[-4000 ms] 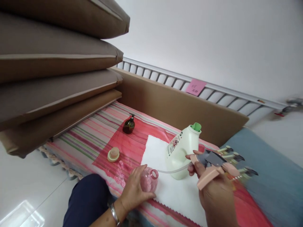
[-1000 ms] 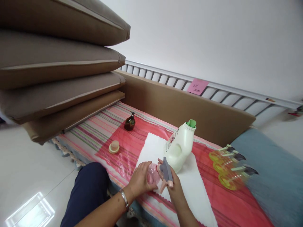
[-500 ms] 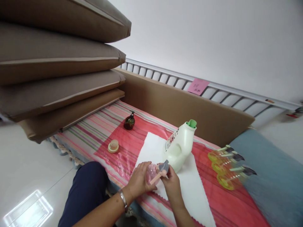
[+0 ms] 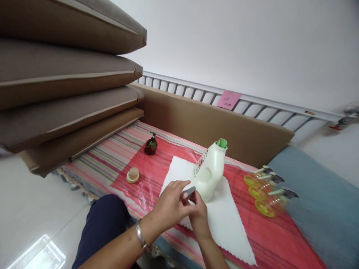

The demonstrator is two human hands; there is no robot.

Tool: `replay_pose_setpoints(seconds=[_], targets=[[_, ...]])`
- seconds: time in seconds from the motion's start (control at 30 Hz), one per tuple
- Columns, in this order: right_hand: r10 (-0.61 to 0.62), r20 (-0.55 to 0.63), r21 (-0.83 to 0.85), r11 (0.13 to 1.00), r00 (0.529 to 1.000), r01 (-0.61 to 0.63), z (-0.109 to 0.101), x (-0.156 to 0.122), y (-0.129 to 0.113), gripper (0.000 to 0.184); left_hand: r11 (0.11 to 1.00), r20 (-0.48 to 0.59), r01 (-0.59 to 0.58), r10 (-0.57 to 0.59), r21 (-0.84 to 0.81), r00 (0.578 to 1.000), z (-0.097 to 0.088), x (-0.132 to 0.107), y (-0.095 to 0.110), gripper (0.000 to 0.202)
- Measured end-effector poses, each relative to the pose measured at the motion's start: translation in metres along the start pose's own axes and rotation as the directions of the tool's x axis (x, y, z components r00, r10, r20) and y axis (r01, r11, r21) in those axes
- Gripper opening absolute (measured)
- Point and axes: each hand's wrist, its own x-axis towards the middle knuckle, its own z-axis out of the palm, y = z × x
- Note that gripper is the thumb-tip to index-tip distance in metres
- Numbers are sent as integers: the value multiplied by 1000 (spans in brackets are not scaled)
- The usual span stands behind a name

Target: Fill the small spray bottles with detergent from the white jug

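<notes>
My left hand (image 4: 171, 203) and my right hand (image 4: 199, 216) meet over the white cloth, closed around a small pink spray bottle. Only the grey spray head (image 4: 190, 192) shows between my fingers; the clear pink body is hidden behind them. The left fingers reach over the top while the right ones grip from the other side. Just beyond stands a pale green jug (image 4: 211, 172) with its green-lined mouth uncapped. It rests upright on the white cloth (image 4: 226, 220).
Several yellow spray bottles (image 4: 266, 205) lie at the right. A dark pump bottle (image 4: 150, 145) and a round cap (image 4: 132, 174) sit on the red plastic sheet (image 4: 157, 164). Large brown cushions (image 4: 70, 87) are stacked at left. A brown panel (image 4: 196, 119) runs along the back.
My left hand has shifted up over the spray head, closer to my right hand. The bottle's pink body and lever, visible before, are now covered. The view has shifted slightly.
</notes>
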Motion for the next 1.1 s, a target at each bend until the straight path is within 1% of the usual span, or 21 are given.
replay_pose_setpoints(seconds=[0.07, 0.1, 0.13, 0.23, 0.3, 0.43, 0.53, 0.7, 0.77, 0.87, 0.93, 1.03, 1.1], targets=[[-11, -21, 1, 1000, 1000, 11, 2, 0, -1, 20, 993, 12, 31, -32, 118, 999, 1, 13, 9, 38], [-10, -33, 3, 1000, 999, 10, 3, 0, 0, 22, 987, 31, 40, -46, 158, 998, 2, 18, 10, 30], [-4, -45, 6, 1000, 999, 4, 4, 0, 1, 24, 982, 52, 43, -53, 182, 997, 3, 22, 10, 26], [17, -49, 37, 999, 999, -15, 6, 0, 7, 26, 981, 81, 49, -65, 190, 995, 5, 27, 6, 27], [21, -8, 88, 996, 1000, -21, 6, -1, 11, 29, 985, 84, 58, -72, 161, 994, 4, 27, 3, 27], [-1, 118, 226, 974, 993, -26, 6, -2, 17, 39, 993, 94, 101, -107, 61, 990, 0, 27, -4, 28], [5, 151, 281, 959, 988, -48, 5, 1, 22, 38, 992, 112, 118, -121, 34, 986, -4, 29, -8, 30], [37, 112, 280, 958, 993, -67, 6, 7, 28, 40, 992, 151, 121, -117, -19, 982, -10, 33, -9, 30], [33, 117, 278, 958, 993, -64, 6, 8, 27, 41, 991, 175, 128, -117, -50, 978, -12, 34, -9, 29], [21, 153, 276, 959, 988, -63, 7, 8, 26, 36, 987, 195, 132, -112, -92, 974, -15, 34, -9, 28], [29, 146, 259, 964, 989, -66, 7, 8, 24, 33, 984, 198, 138, -114, -111, 974, -16, 34, -9, 28], [36, 119, 228, 972, 992, -63, 7, 9, 21, 35, 979, 217, 146, -113, -142, 970, -17, 34, -9, 28], [21, 139, 226, 973, 990, -52, 6, 8, 17, 34, 975, 243, 144, -100, -168, 965, -17, 34, -8, 28]])
